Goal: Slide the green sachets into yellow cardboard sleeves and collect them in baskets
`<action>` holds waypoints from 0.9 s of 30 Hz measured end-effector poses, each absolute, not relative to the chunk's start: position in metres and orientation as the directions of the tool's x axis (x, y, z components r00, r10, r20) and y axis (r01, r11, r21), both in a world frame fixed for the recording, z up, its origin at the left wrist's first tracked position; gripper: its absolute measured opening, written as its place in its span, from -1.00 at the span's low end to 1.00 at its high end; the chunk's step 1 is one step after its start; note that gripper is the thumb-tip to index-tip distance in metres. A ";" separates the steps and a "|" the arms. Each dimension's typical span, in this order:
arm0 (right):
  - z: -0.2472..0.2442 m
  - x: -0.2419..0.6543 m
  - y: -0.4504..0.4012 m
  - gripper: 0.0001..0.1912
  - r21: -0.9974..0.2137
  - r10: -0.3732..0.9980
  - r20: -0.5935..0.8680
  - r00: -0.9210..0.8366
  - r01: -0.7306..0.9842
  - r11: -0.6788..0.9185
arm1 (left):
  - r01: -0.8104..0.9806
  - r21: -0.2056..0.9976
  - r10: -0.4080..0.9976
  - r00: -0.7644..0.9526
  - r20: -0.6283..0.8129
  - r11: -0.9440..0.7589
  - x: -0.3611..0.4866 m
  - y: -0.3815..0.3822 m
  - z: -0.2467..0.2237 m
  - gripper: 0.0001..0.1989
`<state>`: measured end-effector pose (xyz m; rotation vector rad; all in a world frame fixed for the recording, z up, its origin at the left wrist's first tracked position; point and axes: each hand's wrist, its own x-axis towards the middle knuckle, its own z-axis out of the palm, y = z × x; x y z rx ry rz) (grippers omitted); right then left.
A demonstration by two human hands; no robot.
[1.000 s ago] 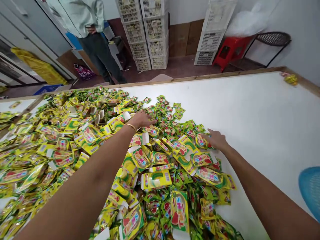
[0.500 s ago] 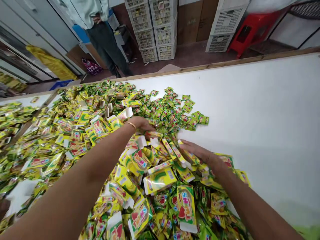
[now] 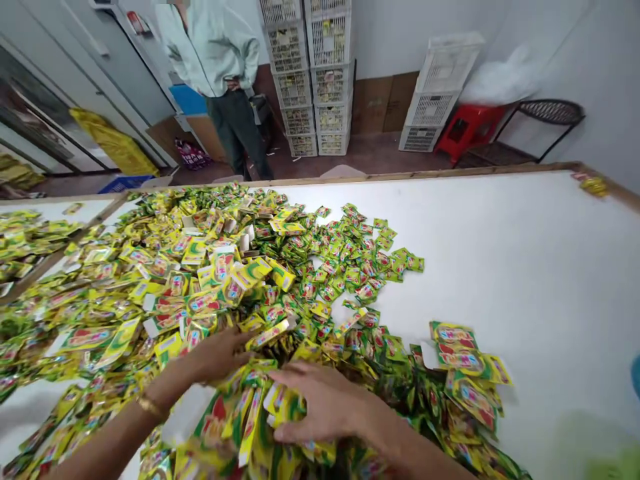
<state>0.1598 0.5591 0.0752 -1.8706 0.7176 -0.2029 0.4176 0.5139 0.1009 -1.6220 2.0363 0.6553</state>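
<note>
A deep heap of yellow-green candy boxes (image 3: 253, 427) and small green candy packets (image 3: 335, 287) covers the near and left part of the white table. My left hand (image 3: 223, 353), with a bangle on its wrist, lies low over the heap, fingers stretched forward and partly hidden among the packets. My right hand (image 3: 325, 400) curls over a cluster of boxes, its thumb and fingers on either side of some of them. Several boxes just left of it are blurred. More boxes (image 3: 457, 357) lie right of my right forearm.
A person (image 3: 215, 73) stands beyond the wooden table edge (image 3: 410, 175). Stacked white crates (image 3: 330, 80), a red stool (image 3: 470, 127) and a black chair (image 3: 550, 113) stand behind. A wooden divider (image 3: 50, 257) runs along the left. A small yellow bundle (image 3: 594, 185) sits in the far right corner.
Both hands have come nearer to me, drawing boxes back from the middle of the heap. White tabletop now shows among the packets there. The view has tilted up.
</note>
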 end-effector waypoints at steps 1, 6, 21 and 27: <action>0.076 0.157 0.555 -0.15 -0.892 -0.589 -0.168 0.790 -0.377 -0.250 | -0.983 0.078 -0.765 -0.179 -0.618 0.168 0.421 0.517 0.105 -0.50; 0.063 0.101 0.486 -0.49 -0.789 -0.931 -0.093 0.353 -0.597 -0.147 | -0.982 -0.031 -0.866 -0.151 -0.477 0.188 0.395 0.469 0.136 -0.62; -0.021 0.034 0.293 0.00 -0.455 -0.951 -0.300 -0.071 -0.866 0.208 | -0.942 -0.134 -0.860 -0.216 -0.462 0.309 0.284 0.201 0.055 -0.24; -0.028 0.091 0.307 -0.10 -0.530 -0.957 -0.273 0.097 -0.845 0.065 | -0.956 -0.140 -0.764 -0.114 -0.635 0.259 0.312 0.206 0.036 -0.18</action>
